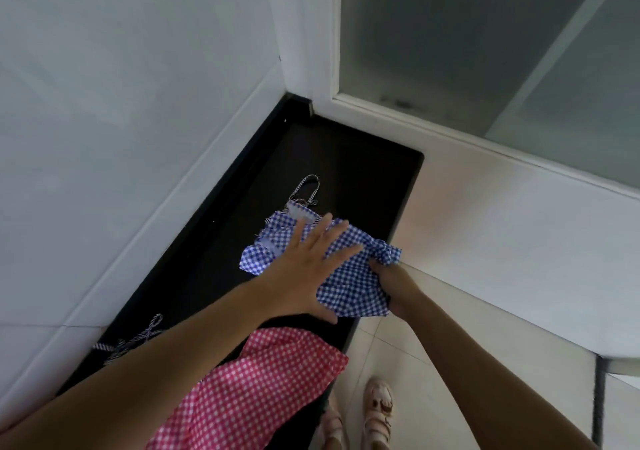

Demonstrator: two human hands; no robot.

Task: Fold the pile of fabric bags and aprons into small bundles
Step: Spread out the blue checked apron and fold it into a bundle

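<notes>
A blue-and-white gingham fabric piece (pixel 349 287) lies crumpled on the black counter (pixel 363 172), with a striped cord loop (pixel 306 186) at its far end. My left hand (pixel 304 269) lies flat on it with fingers spread straight. My right hand (pixel 391 283) grips the cloth's right edge at the counter's rim, just below a knotted corner (pixel 386 252). A pink-and-white gingham fabric (pixel 256 390) lies nearer to me, partly under my left forearm. More striped cords (pixel 138 337) show at the counter's near left.
The counter runs along a white tiled wall (pixel 121 120) on the left and ends at a white-framed frosted glass panel (pixel 485 51). Pale floor tiles and my sandalled feet (pixel 377 411) are at the right. A dark post (pixel 601 404) stands at lower right.
</notes>
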